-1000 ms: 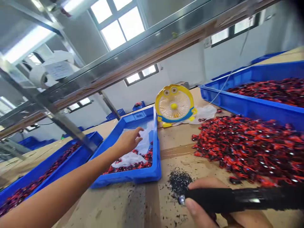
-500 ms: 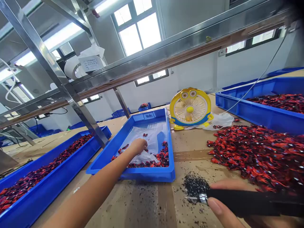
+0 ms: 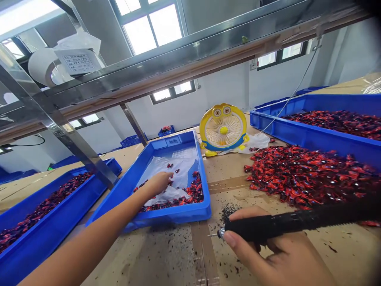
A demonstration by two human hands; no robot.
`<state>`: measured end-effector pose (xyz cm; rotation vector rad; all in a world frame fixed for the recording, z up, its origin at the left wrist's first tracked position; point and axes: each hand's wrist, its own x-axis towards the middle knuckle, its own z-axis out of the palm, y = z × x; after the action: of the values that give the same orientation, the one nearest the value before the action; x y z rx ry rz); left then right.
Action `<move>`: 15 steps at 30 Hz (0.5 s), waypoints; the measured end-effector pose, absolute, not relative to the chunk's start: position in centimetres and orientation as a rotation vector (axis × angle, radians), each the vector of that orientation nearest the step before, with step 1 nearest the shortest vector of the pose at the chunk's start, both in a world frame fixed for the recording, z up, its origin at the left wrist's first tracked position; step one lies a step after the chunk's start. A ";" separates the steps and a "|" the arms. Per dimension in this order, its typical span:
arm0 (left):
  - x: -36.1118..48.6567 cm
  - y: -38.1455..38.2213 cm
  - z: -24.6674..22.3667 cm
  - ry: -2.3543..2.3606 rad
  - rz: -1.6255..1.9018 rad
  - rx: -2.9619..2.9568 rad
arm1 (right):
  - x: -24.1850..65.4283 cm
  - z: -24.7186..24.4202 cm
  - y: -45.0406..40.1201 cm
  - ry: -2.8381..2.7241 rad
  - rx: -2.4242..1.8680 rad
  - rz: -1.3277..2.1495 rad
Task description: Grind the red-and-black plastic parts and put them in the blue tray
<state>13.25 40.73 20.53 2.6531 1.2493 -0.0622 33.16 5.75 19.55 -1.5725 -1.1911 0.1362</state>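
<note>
Blue trays, red and black parts

The tool (image 3: 285, 226) in my right hand (image 3: 276, 258) is matt black with a small silver metal tip. My left hand (image 3: 159, 183) lies in a bright blue tray (image 3: 175, 214) lined with a whitish clear plastic sheet (image 3: 178, 167). The small parts (image 3: 190, 194) there are red mixed with black, as is the heap (image 3: 306, 178) on the tan cardboard table (image 3: 166, 258), which is speckled with black crumbs (image 3: 228, 210). The fan (image 3: 223, 129) is yellow with a blue base and a cream grille
</note>
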 end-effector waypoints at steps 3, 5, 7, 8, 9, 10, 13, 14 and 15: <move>12.5 40.2 20.5 1.286 0.094 2.524 | 33.6 19.4 5.6 -1.290 -1.581 0.152; 12.0 39.8 20.7 1.315 0.192 2.407 | 33.6 19.4 5.5 -1.300 -1.584 0.172; 11.8 39.6 21.0 1.345 0.304 2.266 | 33.4 19.4 5.4 -1.282 -1.584 0.175; 11.7 39.4 21.3 1.356 0.365 2.186 | 33.3 19.4 5.4 -1.274 -1.581 0.170; 11.8 39.2 21.5 1.362 0.426 2.101 | 33.3 19.5 5.5 -1.264 -1.578 0.166; 11.9 38.9 21.8 1.358 0.483 2.013 | 33.3 19.5 5.5 -1.256 -1.577 0.167; 12.3 37.4 23.0 1.270 0.611 1.757 | 33.4 19.5 5.6 -1.234 -1.565 0.190; 12.4 36.6 23.5 1.219 0.640 1.680 | 33.4 19.5 5.6 -1.224 -1.558 0.199; 12.4 35.6 23.9 1.161 0.667 1.611 | 33.3 19.5 5.6 -1.209 -1.556 0.212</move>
<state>12.44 35.60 23.89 1.6107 1.1608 0.6669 33.30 5.64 19.49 -1.5555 -1.2089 0.2117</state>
